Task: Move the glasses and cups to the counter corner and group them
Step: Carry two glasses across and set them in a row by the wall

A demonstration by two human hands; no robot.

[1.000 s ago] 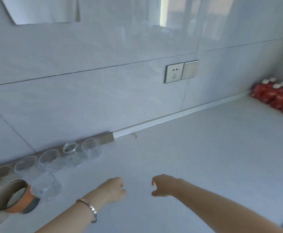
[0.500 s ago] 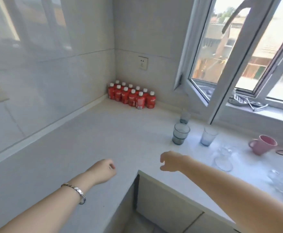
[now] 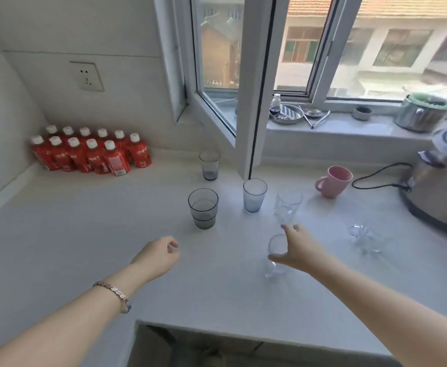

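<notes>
Several glasses stand on the white counter (image 3: 71, 247). A dark grey tumbler (image 3: 203, 208) is in the middle, a bluish ribbed glass (image 3: 254, 195) to its right, and a small smoky glass (image 3: 209, 165) nearer the window frame. A clear glass (image 3: 287, 207) stands beside the bluish one, and a pink mug (image 3: 335, 181) sits further right. My right hand (image 3: 298, 249) is spread around a clear glass (image 3: 275, 256) near the front, thumb and fingers either side, without a closed grip. My left hand (image 3: 158, 256) hovers loosely curled and holds nothing. Another clear glass (image 3: 363, 238) lies at the right.
Red bottles (image 3: 90, 152) fill the counter corner at the back left. An open window sash (image 3: 251, 102) juts over the counter. A rice cooker (image 3: 439, 181) with its black cord (image 3: 376, 178) stands at the right. The counter's inner edge (image 3: 204, 329) drops away below my arms.
The view has swung right from the wall to the window side of the counter. My right hand has opened and reached around the near clear glass; my left hand stays curled.
</notes>
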